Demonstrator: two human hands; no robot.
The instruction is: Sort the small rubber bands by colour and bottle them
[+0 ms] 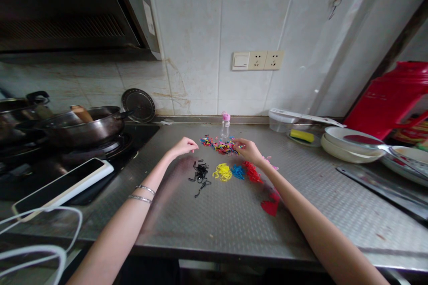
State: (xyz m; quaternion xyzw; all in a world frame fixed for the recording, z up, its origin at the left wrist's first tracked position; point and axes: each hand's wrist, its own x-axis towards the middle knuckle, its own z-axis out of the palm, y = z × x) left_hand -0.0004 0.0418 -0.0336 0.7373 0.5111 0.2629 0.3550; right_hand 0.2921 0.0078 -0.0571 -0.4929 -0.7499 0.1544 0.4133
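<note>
Small elastic hair bands lie in heaps on the metal counter. Toward the back is a mixed-colour heap (220, 146), with a small clear bottle (225, 130) with a pink top standing behind it. Nearer me, from left to right, are black bands (201, 172), yellow bands (222, 172), blue bands (238, 171) and red bands (253, 172). Some pink bands (271, 163) show beside my right forearm. My left hand (185, 146) is closed in a pinch left of the mixed heap. My right hand (248, 149) pinches at that heap's right edge. What either holds is too small to make out.
Left, a pan (85, 127) sits on the stove, with a phone-like device (63, 187) and white cable in front. Right are a plastic container (281, 121), a yellow sponge (302, 136), bowls (347, 153), a cleaver (377, 189) and a red thermos (388, 100). A red scrap (270, 205) lies by my right forearm.
</note>
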